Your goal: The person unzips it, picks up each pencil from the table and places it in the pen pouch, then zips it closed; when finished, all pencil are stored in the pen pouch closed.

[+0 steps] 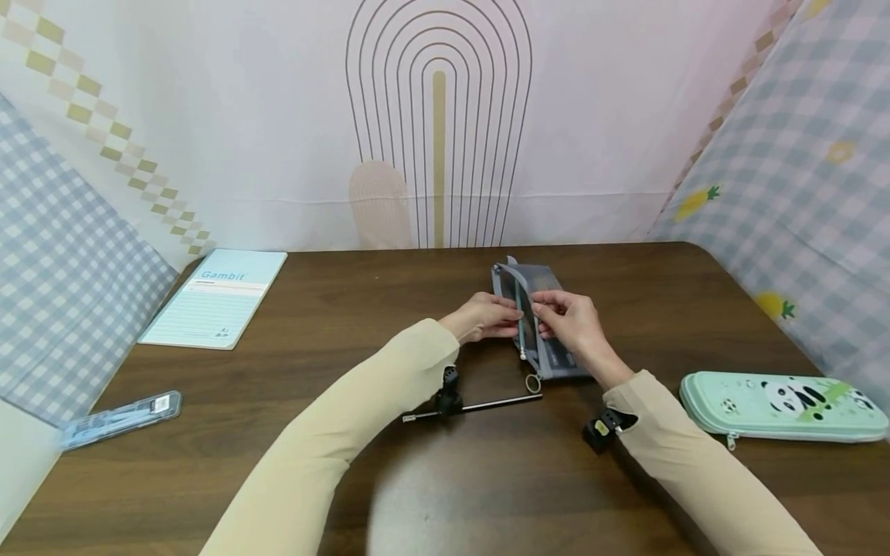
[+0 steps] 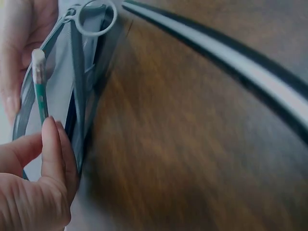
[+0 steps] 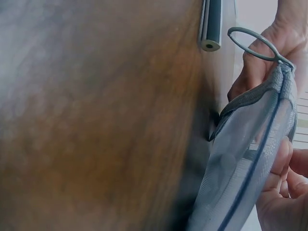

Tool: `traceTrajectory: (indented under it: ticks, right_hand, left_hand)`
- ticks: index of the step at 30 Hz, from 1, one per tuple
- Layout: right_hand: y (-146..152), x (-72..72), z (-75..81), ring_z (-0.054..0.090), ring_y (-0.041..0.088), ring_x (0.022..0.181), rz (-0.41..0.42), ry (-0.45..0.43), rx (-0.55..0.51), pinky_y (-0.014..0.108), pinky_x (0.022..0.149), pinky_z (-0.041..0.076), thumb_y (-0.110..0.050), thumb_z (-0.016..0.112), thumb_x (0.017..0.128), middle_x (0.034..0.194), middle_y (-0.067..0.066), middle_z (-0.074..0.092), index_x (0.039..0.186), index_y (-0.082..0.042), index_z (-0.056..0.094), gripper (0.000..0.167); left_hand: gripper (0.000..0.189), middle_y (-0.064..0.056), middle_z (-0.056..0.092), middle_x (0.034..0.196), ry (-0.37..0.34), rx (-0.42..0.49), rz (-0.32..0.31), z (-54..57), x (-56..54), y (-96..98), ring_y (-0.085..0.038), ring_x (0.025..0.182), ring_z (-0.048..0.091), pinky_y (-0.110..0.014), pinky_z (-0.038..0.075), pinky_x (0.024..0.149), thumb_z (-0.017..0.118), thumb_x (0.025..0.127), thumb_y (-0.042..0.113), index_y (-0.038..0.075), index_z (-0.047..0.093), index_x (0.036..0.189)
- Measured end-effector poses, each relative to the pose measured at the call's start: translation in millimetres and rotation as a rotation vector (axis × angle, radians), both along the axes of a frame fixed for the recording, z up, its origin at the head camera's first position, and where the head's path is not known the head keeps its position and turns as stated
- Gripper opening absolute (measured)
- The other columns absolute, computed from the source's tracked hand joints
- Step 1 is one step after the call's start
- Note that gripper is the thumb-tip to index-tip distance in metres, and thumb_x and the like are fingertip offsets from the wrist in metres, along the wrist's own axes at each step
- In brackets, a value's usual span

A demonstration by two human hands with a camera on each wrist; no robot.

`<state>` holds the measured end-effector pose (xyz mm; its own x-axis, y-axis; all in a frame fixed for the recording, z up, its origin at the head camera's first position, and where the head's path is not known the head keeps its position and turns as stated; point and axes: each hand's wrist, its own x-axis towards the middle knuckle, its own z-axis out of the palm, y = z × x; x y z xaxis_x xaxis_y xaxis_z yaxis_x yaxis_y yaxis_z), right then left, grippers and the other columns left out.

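A grey mesh zip pouch [image 1: 549,340] with a ring on its zipper pull stands on the table, its zipped mouth spread apart. My left hand [image 1: 482,316] is at the pouch's left edge, its fingers pinching a thin green pencil [image 2: 42,98] with a whitish end. The pencil lies along the pouch opening, partly hidden by my fingers. My right hand [image 1: 573,320] grips the opposite rim of the pouch between thumb and fingers; in the right wrist view its fingers are partly behind the mesh. Just in front of the pouch lies a dark, slim stick [image 1: 501,403], pencil-like.
To the right rests a mint panda pencil case [image 1: 786,405]. A light blue notebook [image 1: 215,297] lies at the back left, and a clear blue slim packet [image 1: 125,421] at the left edge. Patterned cloth [image 1: 278,116] hangs behind the brown table [image 1: 334,293].
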<state>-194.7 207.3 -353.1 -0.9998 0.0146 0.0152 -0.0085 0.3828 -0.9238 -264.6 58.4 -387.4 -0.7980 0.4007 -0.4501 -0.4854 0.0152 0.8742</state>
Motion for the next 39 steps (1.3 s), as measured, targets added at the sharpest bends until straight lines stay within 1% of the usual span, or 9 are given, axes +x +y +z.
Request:
traceTrajectory:
  ticks: [4, 7, 10, 16, 19, 22, 27, 32, 39]
  right_hand:
    - [0, -0.2, -0.3, 0.056, 0.003, 0.056, 0.004, 0.002, -0.007, 0.017, 0.052, 0.053, -0.006, 0.056, 0.094, 0.078, 0.006, 0.060, 0.119, 0.009, 0.058, 0.029]
    - [0, -0.1, -0.5, 0.056, 0.003, 0.056, 0.004, 0.005, -0.013, 0.017, 0.052, 0.053, -0.006, 0.056, 0.094, 0.077, 0.006, 0.060, 0.119, 0.009, 0.058, 0.029]
    - [1, 0.4, -0.4, 0.056, 0.002, 0.055, 0.005, 0.010, -0.015, 0.016, 0.052, 0.053, -0.006, 0.057, 0.094, 0.079, 0.010, 0.060, 0.119, 0.010, 0.058, 0.030]
    - [1, 2.0, -0.5, 0.056, 0.003, 0.056, 0.013, 0.007, -0.011, 0.017, 0.053, 0.053, -0.006, 0.056, 0.094, 0.078, 0.008, 0.060, 0.119, 0.010, 0.058, 0.030]
    - [1, 2.2, -0.6, 0.055, 0.002, 0.055, 0.009, 0.011, -0.021, 0.017, 0.052, 0.053, -0.005, 0.056, 0.093, 0.075, 0.003, 0.059, 0.118, 0.011, 0.058, 0.030]
    - [1, 1.6, -0.2, 0.055, 0.002, 0.054, 0.002, 0.019, -0.030, 0.017, 0.051, 0.053, -0.005, 0.057, 0.093, 0.072, 0.000, 0.058, 0.118, 0.011, 0.058, 0.029]
    - [1, 0.8, 0.8, 0.055, 0.002, 0.054, -0.007, 0.019, -0.021, 0.017, 0.052, 0.053, -0.005, 0.057, 0.093, 0.073, 0.002, 0.059, 0.117, 0.010, 0.058, 0.029]
    - [1, 1.3, 1.6, 0.055, 0.002, 0.054, -0.010, 0.015, -0.012, 0.017, 0.052, 0.053, -0.005, 0.057, 0.093, 0.074, 0.002, 0.059, 0.117, 0.010, 0.059, 0.029]
    - [1, 2.2, 0.7, 0.055, 0.001, 0.054, -0.004, 0.020, -0.023, 0.016, 0.051, 0.052, -0.004, 0.057, 0.093, 0.071, -0.001, 0.057, 0.117, 0.012, 0.058, 0.029]
  left_hand:
    - [0.029, -0.013, 0.063, 0.089, 0.024, -0.020, 0.061, -6.9, -1.6, 13.8, -0.020, 0.079, 0.065, -0.031, 0.058, 0.076, 0.066, 0.084, -0.003, -0.003, 0.059, 0.112]
    - [0.029, -0.009, 0.060, 0.084, 0.027, -0.043, 0.101, 13.6, 15.9, 14.9, -0.016, 0.075, 0.062, -0.031, 0.057, 0.079, 0.059, 0.088, -0.006, -0.006, 0.057, 0.117]
    - [0.034, -0.006, 0.056, 0.080, 0.016, -0.009, 0.102, 20.9, 22.4, 14.6, -0.017, 0.077, 0.061, -0.033, 0.055, 0.083, 0.056, 0.089, -0.007, -0.007, 0.052, 0.123]
    - [0.045, -0.022, 0.060, 0.110, 0.027, 0.024, 0.037, 23.7, 31.2, 6.1, -0.028, 0.103, 0.061, -0.036, 0.050, 0.093, 0.054, 0.090, -0.007, -0.010, 0.040, 0.133]
    - [0.045, -0.030, 0.054, 0.124, 0.068, 0.033, -0.017, 25.2, 37.1, -5.0, -0.029, 0.111, 0.058, -0.036, 0.049, 0.094, 0.053, 0.091, -0.006, -0.010, 0.039, 0.134]
    - [0.044, -0.030, 0.052, 0.127, 0.095, 0.032, -0.098, 26.6, 42.8, -21.3, -0.028, 0.105, 0.059, -0.039, 0.048, 0.097, 0.052, 0.092, -0.005, -0.009, 0.041, 0.135]
    - [0.039, -0.019, 0.061, 0.110, 0.125, -0.038, -0.293, 28.7, 57.1, -55.0, -0.015, 0.088, 0.061, -0.038, 0.051, 0.093, 0.055, 0.091, -0.005, -0.010, 0.047, 0.129]
    - [0.037, -0.005, 0.064, 0.092, 0.191, -0.168, -0.460, 25.9, 74.3, -82.1, -0.006, 0.076, 0.060, -0.024, 0.055, 0.076, 0.060, 0.087, -0.005, -0.010, 0.052, 0.123]
    - [0.037, -0.014, 0.066, 0.097, 0.352, -0.241, -0.586, 23.4, 87.6, -98.2, -0.006, 0.077, 0.061, -0.017, 0.052, 0.072, 0.066, 0.081, -0.007, -0.011, 0.056, 0.116]
